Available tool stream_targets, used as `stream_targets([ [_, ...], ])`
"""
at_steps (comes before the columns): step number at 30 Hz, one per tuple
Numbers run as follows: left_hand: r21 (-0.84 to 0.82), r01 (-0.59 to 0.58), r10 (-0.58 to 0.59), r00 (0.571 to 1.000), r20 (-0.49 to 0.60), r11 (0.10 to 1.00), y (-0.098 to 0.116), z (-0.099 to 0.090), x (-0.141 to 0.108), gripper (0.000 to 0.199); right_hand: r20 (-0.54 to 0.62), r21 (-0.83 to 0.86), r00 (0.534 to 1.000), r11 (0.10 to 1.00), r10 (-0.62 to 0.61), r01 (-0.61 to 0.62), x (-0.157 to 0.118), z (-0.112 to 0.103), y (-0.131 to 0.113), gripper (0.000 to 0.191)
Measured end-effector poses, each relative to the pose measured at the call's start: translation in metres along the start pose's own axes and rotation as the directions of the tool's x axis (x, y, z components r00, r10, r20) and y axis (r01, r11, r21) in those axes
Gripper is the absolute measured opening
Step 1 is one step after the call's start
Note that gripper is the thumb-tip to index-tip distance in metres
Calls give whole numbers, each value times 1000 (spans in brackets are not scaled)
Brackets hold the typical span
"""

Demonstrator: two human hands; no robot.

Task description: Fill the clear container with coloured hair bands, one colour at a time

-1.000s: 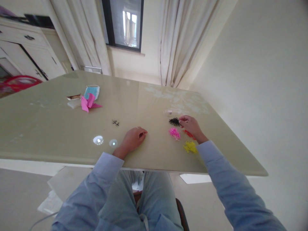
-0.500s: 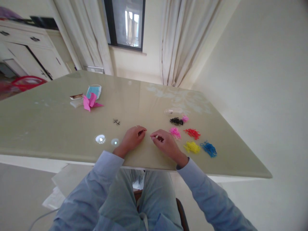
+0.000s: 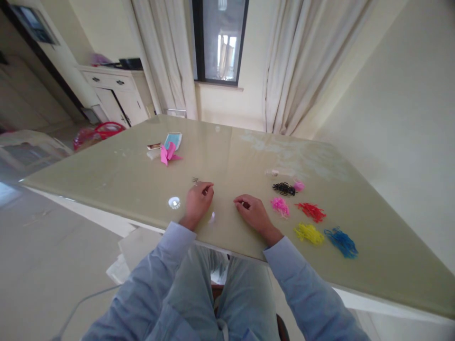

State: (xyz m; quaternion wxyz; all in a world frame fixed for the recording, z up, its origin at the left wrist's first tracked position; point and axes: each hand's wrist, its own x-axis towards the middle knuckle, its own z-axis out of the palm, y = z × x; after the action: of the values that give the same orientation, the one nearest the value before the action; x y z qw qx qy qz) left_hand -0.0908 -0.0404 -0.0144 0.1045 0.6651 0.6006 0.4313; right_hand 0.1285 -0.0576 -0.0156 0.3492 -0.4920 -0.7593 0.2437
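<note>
My left hand point(image 3: 199, 202) is curled at the table's near side, thumb and fingers pinched together. Just behind it lie a few thin black pieces point(image 3: 195, 180), partly covered by the hand. To its right, my right hand point(image 3: 254, 214) rests near the table edge with fingertips pressed together. Anything in either pinch is too small to make out. Beside the right hand is a pile of pink strands point(image 3: 280, 207). Further right are piles of black point(image 3: 284, 189), red point(image 3: 311, 211), yellow point(image 3: 309, 233) and blue strands point(image 3: 341, 242).
Behind the piles lie a clear plastic tube point(image 3: 279, 173) and a small pink bundle point(image 3: 299, 185). At the back left of the glossy table point(image 3: 227, 151) are a folded pink paper shape point(image 3: 169, 154), a blue face mask point(image 3: 173, 140) and a small brown packet point(image 3: 154, 146).
The view has swung to the left. My hands are further apart, the left one having moved away from the right, closer to the thin black pieces. Both stay pinched.
</note>
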Motion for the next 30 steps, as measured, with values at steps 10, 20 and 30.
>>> stream_targets([
  [10,334,-25,-21,991,132,942,-69,-48,40,33,7,4,1000,1000,-8,8,1,1,0,17],
  [20,370,-90,13,979,204,925,-74,-42,52,32,-1,-7,1000,1000,-6,6,1,3,2,16],
  [30,-157,201,-204,979,-3,967,-37,-50,16,25,-3,6,1000,1000,4,-4,1,3,1,18],
])
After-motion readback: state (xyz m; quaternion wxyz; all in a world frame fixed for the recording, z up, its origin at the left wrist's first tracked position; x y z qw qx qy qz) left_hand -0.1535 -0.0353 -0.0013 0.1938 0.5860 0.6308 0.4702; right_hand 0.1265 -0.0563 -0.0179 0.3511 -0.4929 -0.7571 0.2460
